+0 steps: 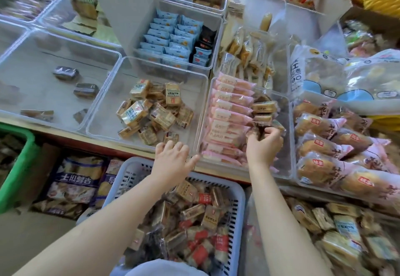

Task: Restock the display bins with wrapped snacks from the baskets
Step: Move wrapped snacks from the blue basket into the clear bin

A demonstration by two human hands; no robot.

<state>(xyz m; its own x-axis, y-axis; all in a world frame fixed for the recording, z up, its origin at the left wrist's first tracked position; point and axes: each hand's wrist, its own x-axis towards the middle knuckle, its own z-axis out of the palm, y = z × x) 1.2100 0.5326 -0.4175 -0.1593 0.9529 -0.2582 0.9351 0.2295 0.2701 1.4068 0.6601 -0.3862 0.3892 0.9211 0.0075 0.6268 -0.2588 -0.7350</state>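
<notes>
Brown snack (pixel 260 134) pinched in right hand (pixel 264 146), over the right side of the pink-pack bin (pixel 289 111), just below two brown packs (pixel 264 110) stacked there. Free slot lies straight ahead of that hand. Left hand (pixel 173 161) spread, holding nothing, at the bin's near-left corner, above the basket (pixel 240 191).

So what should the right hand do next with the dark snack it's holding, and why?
Probably set it down beside the two brown-wrapped snacks already stacked in the clear bin. The right hand pinches a dark wrapped snack right below that stack, next to the pink packets. The left hand hovers open over the basket.
</notes>
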